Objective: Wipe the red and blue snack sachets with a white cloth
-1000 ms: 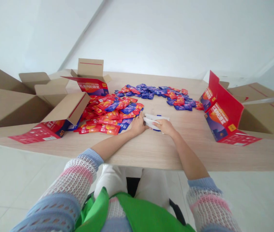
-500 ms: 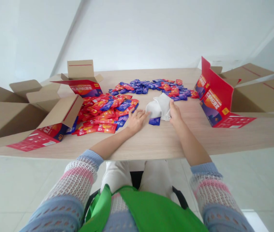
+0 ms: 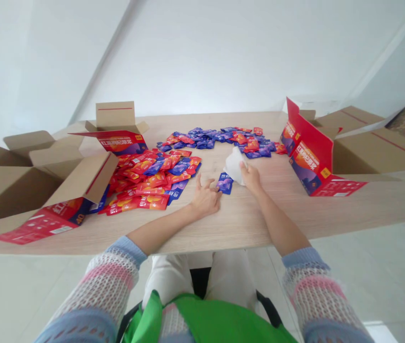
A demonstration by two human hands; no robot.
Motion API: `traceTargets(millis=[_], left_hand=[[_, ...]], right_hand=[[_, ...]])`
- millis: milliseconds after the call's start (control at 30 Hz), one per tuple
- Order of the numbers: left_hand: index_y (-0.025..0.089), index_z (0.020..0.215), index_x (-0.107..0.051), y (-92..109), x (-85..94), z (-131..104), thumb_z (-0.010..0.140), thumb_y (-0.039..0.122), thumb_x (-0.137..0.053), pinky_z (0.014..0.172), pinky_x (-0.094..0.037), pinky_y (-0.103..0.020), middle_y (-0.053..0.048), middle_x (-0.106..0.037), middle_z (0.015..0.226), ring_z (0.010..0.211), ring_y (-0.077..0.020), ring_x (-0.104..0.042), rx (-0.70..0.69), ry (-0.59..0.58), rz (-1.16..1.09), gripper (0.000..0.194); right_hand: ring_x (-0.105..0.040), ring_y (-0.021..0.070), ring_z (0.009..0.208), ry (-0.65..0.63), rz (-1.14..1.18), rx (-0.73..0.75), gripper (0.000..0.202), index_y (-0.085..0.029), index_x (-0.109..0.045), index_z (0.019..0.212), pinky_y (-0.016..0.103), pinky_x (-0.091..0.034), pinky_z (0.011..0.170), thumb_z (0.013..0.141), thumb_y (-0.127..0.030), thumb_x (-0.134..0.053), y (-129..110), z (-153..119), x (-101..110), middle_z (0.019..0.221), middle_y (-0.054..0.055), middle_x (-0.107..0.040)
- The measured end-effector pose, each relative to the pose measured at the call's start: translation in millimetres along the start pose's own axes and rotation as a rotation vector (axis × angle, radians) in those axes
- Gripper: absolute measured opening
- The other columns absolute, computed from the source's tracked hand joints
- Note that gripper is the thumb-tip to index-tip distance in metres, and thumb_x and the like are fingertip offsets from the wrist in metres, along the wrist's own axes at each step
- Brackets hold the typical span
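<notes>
A white cloth (image 3: 234, 166) is gripped in my right hand (image 3: 250, 177), bunched up above the table. Just left of the cloth lies a single blue sachet (image 3: 225, 183), flat on the wood, its upper right edge close to the cloth. My left hand (image 3: 206, 197) rests on the table with fingers apart, its fingertips at the left edge of that sachet. Further left spreads a pile of red and blue sachets (image 3: 152, 178). Behind both hands, a second group of smaller-looking blue and red sachets (image 3: 202, 138) lies in a loose band.
Open cardboard boxes flank the work: a large box (image 3: 59, 209) at the left, a red-fronted box (image 3: 122, 141) behind the pile, and a red box (image 3: 313, 166) at the right. The table's front edge (image 3: 202, 251) runs close before my lap.
My right hand has drawn the cloth up and left, bunching it and uncovering more of the blue sachet. My left hand has shifted toward the sachet. The view has tilted slightly.
</notes>
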State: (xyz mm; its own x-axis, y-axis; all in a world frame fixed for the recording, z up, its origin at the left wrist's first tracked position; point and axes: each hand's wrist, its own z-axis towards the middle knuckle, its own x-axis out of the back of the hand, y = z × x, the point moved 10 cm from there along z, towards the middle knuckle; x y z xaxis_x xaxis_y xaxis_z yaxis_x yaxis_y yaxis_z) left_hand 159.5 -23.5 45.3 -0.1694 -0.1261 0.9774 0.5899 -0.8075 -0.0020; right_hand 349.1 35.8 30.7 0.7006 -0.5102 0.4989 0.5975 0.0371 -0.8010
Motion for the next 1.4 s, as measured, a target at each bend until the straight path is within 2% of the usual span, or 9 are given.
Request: traceTargets(millis=[200,300,400,567,700,1067,1200,1333,1400], left_hand=[[0.020,0.094,-0.072,-28.0,-11.0,11.9,0.086,0.017,-0.045,0.099,-0.031,-0.051,-0.010,-0.071,0.094,0.095,-0.0249,-0.062,0.161,-0.114,0.014,0.028],[0.019,0.093,-0.073,-38.9,-16.2,12.6,0.088,0.019,-0.045,0.088,-0.040,-0.041,-0.010,-0.072,0.090,0.089,-0.0234,-0.064,0.235,-0.134,-0.006,0.029],[0.017,0.091,-0.073,-39.2,-18.1,11.5,0.088,0.018,-0.047,0.084,-0.041,-0.039,-0.011,-0.071,0.088,0.087,-0.0242,-0.065,0.246,-0.116,0.021,0.026],[0.012,0.091,-0.071,-34.7,-21.6,12.9,0.089,0.016,-0.046,0.084,-0.044,-0.038,-0.015,-0.070,0.091,0.090,-0.0253,-0.065,0.186,-0.101,0.058,0.026],[0.013,0.094,-0.071,-43.0,-25.3,14.6,0.091,0.023,-0.045,0.084,-0.046,-0.037,-0.015,-0.070,0.095,0.097,-0.0257,-0.063,0.201,-0.149,0.024,0.028],[0.015,0.097,-0.072,-56.0,-23.9,35.5,0.086,0.045,-0.050,0.081,-0.048,-0.039,-0.018,-0.069,0.098,0.097,-0.0327,-0.064,0.219,-0.378,-0.021,0.038],[0.018,0.099,-0.071,-57.8,-17.0,29.4,0.088,0.046,-0.047,0.081,-0.048,-0.040,-0.016,-0.070,0.099,0.097,-0.0317,-0.065,0.180,-0.367,-0.023,0.039],[0.027,0.100,-0.071,-45.1,-7.7,17.3,0.085,0.027,-0.053,0.086,-0.046,-0.040,-0.010,-0.071,0.098,0.098,-0.0281,-0.065,0.049,-0.346,-0.058,0.024],[0.029,0.098,-0.072,-43.0,-6.4,15.0,0.084,0.023,-0.053,0.087,-0.045,-0.040,-0.009,-0.071,0.098,0.098,-0.0271,-0.065,0.031,-0.353,-0.062,0.024]], right_hand=[[-0.012,0.0279,0.143,-0.554,-0.418,0.454,0.042,-0.028,-0.056,0.130,0.054,-0.015,0.112,0.095,-0.042,-0.038,-45.4,-43.5,-91.8,0.146,0.002,-0.040],[-0.012,0.0247,0.143,-0.685,-0.405,0.489,0.043,-0.031,-0.048,0.136,0.059,-0.007,0.111,0.097,-0.041,-0.035,-50.3,-51.3,-100.4,0.144,0.002,-0.043],[-0.020,0.0219,0.141,-0.785,-0.331,0.481,0.041,-0.030,-0.052,0.132,0.052,-0.013,0.113,0.097,-0.040,-0.034,-46.6,-53.5,-95.7,0.145,0.002,-0.041],[-0.036,0.0209,0.135,-0.814,-0.277,0.432,0.038,-0.028,-0.058,0.126,0.045,-0.022,0.113,0.095,-0.041,-0.041,-33.9,-50.1,-84.8,0.146,0.001,-0.038],[-0.031,0.0212,0.137,-0.778,-0.342,0.440,0.040,-0.030,-0.054,0.131,0.046,-0.024,0.112,0.096,-0.042,-0.039,-33.4,-46.9,-88.2,0.146,0.001,-0.039],[-0.049,0.0270,0.124,-0.336,-0.631,0.208,0.049,-0.027,-0.045,0.139,0.039,-0.035,0.104,0.095,-0.047,-0.038,-13.2,-16.8,-50.7,0.144,0.009,-0.043],[-0.033,0.0265,0.136,-0.487,-0.542,0.317,0.050,-0.028,-0.045,0.139,0.045,-0.026,0.109,0.091,-0.043,-0.049,-21.6,-30.9,-58.7,0.145,0.007,-0.042],[-0.020,0.0240,0.141,-0.755,-0.354,0.459,0.037,-0.031,-0.060,0.124,0.051,-0.016,0.112,0.090,-0.042,-0.051,-39.5,-57.2,-81.5,0.140,0.002,-0.048],[-0.021,0.0250,0.141,-0.761,-0.329,0.450,0.034,-0.031,-0.064,0.118,0.052,-0.013,0.112,0.089,-0.043,-0.052,-43.8,-59.2,-86.9,0.137,0.002,-0.051]])
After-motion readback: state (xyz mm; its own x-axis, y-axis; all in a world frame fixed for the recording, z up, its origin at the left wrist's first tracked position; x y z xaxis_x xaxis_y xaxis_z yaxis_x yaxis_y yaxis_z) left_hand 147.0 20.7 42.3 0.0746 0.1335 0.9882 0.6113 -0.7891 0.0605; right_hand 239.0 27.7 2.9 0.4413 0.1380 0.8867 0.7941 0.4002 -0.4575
